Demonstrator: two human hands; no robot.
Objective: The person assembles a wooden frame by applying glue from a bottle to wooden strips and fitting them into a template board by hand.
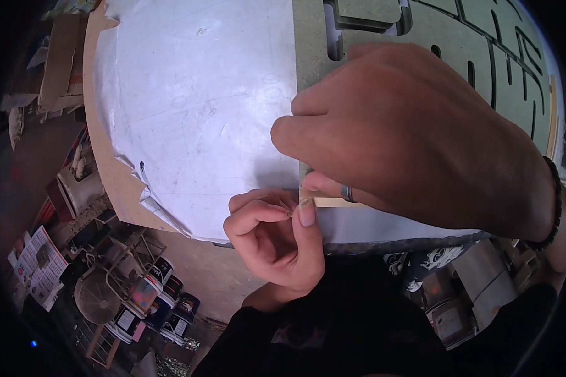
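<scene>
Two hands near the desk's [188, 81] near edge: left hand's [273, 242] thumb by the strip's [334, 202] end, right hand [415, 138] curled over the board [426, 31]. Can't tell if either's pinching anything. I'd keep the strip steady, light touch. Strip's pale, straight; board's grey-green, dark slots.

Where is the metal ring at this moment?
In the head view, the metal ring is on a finger of the right hand, just right of the left hand, beside the pale wooden strip.
</scene>
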